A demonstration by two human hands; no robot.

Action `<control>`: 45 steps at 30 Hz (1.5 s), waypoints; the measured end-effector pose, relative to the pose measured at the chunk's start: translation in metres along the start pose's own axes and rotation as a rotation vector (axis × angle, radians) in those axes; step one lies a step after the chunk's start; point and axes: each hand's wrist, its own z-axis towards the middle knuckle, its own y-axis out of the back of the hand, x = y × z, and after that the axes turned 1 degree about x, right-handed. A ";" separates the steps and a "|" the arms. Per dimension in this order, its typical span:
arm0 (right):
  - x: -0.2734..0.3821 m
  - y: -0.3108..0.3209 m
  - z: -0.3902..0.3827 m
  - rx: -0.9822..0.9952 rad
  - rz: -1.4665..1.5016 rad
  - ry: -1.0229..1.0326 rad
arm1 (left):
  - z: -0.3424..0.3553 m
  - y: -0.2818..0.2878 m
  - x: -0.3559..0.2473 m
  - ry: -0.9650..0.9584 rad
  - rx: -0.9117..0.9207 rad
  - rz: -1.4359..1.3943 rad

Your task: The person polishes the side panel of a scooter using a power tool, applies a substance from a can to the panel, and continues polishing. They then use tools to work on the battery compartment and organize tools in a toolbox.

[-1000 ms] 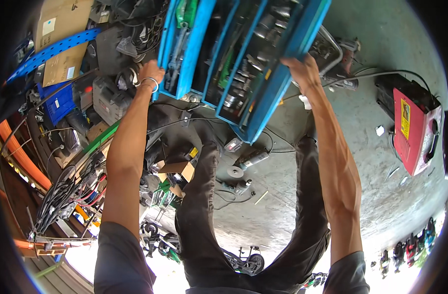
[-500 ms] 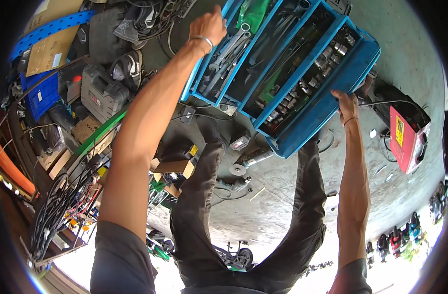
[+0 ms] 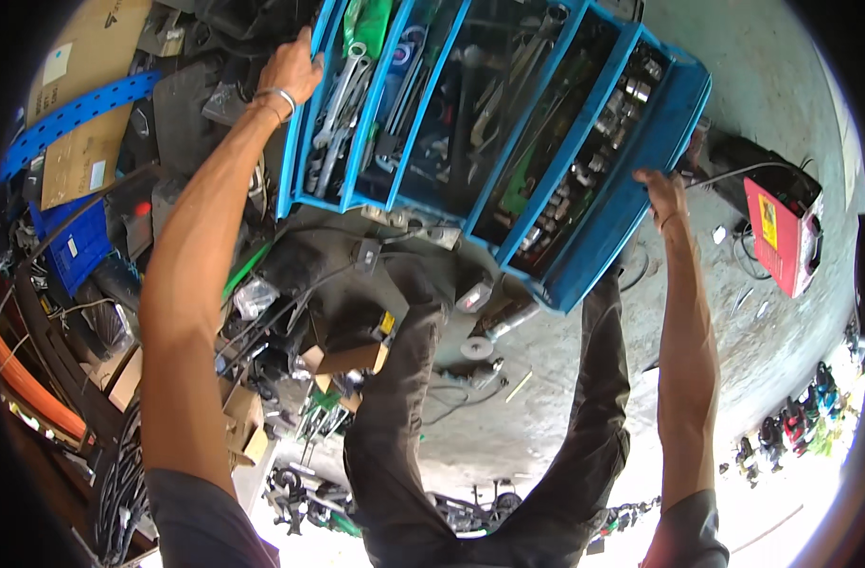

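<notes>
In front of me is a blue metal cantilever toolbox [image 3: 608,227], its trays spread apart. My left hand [image 3: 292,68] has its fingers closed over the outer edge of the leftmost tray. On the opposite side my right hand [image 3: 663,197] grips the rim of the right tray, thumb uppermost. Combination wrenches [image 3: 336,123] lie in the left tray, below a green plastic bag [image 3: 368,28]. Assorted dark hand tools [image 3: 489,114] fill the deep middle compartment. Shiny sockets [image 3: 631,93] sit in a row in the right tray.
An angle grinder [image 3: 513,319] lies on the floor between my legs, near a small box [image 3: 472,295]. A red machine [image 3: 778,237] with a cable stands at right. Cardboard [image 3: 97,76], a blue perforated strip [image 3: 82,115] and coiled cables [image 3: 125,497] crowd the left.
My left hand has moved left and slightly down, drawing the left trays outward. The middle compartment shows wider now. My right hand stays on the right tray's rim.
</notes>
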 end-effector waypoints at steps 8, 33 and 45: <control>0.016 -0.014 -0.024 -0.081 0.019 0.040 | 0.010 -0.013 0.025 0.215 0.095 0.087; -0.011 -0.012 0.009 -0.172 -0.076 -0.090 | -0.175 -0.144 -0.098 0.379 -0.219 -0.650; -0.004 -0.018 0.000 -0.154 0.009 -0.039 | -0.142 -0.155 -0.097 0.972 -0.054 -1.094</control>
